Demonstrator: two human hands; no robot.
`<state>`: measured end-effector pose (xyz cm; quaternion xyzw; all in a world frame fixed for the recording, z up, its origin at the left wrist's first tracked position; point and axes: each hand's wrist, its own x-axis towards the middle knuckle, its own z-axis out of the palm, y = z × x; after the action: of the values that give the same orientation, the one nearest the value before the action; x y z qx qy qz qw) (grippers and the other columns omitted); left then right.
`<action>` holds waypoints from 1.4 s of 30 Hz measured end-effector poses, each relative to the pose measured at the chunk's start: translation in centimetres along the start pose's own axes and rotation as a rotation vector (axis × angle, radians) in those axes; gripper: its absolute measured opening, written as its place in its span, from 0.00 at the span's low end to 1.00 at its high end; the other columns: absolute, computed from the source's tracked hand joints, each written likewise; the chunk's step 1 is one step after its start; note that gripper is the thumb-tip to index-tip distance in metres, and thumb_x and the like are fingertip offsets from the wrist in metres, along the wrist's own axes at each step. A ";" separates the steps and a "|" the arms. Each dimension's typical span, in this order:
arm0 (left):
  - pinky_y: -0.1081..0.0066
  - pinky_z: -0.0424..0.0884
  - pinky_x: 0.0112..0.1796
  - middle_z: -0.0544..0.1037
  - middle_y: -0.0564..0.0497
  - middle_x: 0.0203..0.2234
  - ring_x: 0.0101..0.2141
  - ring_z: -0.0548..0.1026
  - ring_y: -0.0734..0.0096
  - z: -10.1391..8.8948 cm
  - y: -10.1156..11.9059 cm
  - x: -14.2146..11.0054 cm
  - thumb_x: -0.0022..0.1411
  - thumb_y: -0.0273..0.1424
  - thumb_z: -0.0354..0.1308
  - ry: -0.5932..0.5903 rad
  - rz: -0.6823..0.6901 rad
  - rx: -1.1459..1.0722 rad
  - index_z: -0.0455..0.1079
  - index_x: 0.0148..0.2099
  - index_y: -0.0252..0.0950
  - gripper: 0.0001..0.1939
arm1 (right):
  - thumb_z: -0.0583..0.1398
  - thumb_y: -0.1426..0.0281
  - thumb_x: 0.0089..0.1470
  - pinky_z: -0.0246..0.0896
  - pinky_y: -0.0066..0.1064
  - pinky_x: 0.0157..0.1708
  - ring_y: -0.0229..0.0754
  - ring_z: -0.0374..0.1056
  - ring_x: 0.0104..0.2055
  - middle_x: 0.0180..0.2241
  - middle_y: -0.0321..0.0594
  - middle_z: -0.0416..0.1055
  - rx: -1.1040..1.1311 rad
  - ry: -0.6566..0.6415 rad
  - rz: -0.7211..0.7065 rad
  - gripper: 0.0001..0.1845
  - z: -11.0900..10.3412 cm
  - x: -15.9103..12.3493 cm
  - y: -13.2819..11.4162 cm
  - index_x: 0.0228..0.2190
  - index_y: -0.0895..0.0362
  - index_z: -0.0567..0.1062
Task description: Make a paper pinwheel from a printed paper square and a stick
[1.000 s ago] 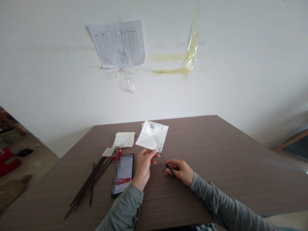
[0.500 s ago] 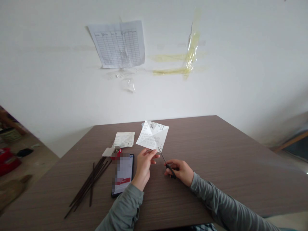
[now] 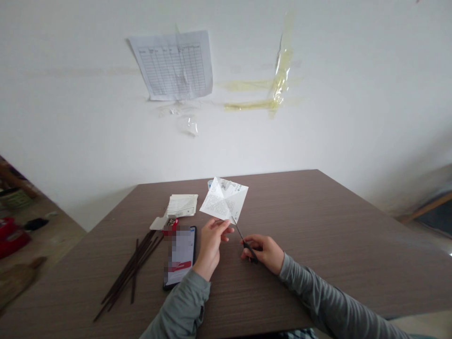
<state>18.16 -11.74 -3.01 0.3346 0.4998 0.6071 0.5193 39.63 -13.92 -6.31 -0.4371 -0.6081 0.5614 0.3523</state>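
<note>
A square of printed paper (image 3: 226, 197), creased along its diagonals, is held up at its near corner by my left hand (image 3: 212, 242), thumb and fingers pinching the edge. My right hand (image 3: 264, 252) grips a pair of scissors (image 3: 251, 252) by their black handles. The scissor blades reach up to the paper's near corner, close to my left fingertips, and their tips meet the sheet there. Whether the blades are parted is too small to tell.
Left of my hands lie a phone (image 3: 181, 256), thin dark sticks (image 3: 132, 268), a small red box (image 3: 171, 227) with its flap up, and a stack of paper squares (image 3: 182, 205). A small cup-like item (image 3: 210, 183) shows behind the paper. The brown table (image 3: 339, 245) meets a white wall.
Almost nothing differs. The paper and both hands keep their places, with only a very slight shift of the sheet.
</note>
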 end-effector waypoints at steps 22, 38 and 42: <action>0.76 0.62 0.23 0.91 0.48 0.30 0.25 0.84 0.67 -0.1 0.0 0.1 0.41 0.41 0.90 -0.027 0.036 0.030 0.83 0.34 0.39 0.23 | 0.83 0.30 0.48 0.88 0.49 0.41 0.58 0.86 0.35 0.36 0.51 0.94 0.004 0.022 -0.035 0.43 -0.1 0.4 0.6 0.47 0.52 0.91; 0.77 0.61 0.23 0.92 0.47 0.31 0.25 0.85 0.67 0.0 -0.1 -0.1 0.43 0.40 0.88 -0.023 0.037 0.048 0.82 0.35 0.39 0.22 | 0.81 0.32 0.50 0.88 0.51 0.41 0.60 0.86 0.34 0.36 0.50 0.93 -0.004 0.035 -0.047 0.39 0.1 0.5 0.9 0.46 0.50 0.90; 0.76 0.61 0.23 0.92 0.48 0.32 0.26 0.85 0.66 0.0 -0.2 -0.1 0.44 0.40 0.88 -0.024 0.040 0.048 0.83 0.36 0.39 0.22 | 0.81 0.34 0.52 0.88 0.52 0.43 0.62 0.88 0.36 0.37 0.52 0.94 -0.011 0.036 -0.044 0.36 0.0 0.4 0.8 0.46 0.50 0.90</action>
<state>18.26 -11.80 -3.18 0.3641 0.5012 0.6010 0.5050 39.54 -13.57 -7.09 -0.4354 -0.6142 0.5421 0.3732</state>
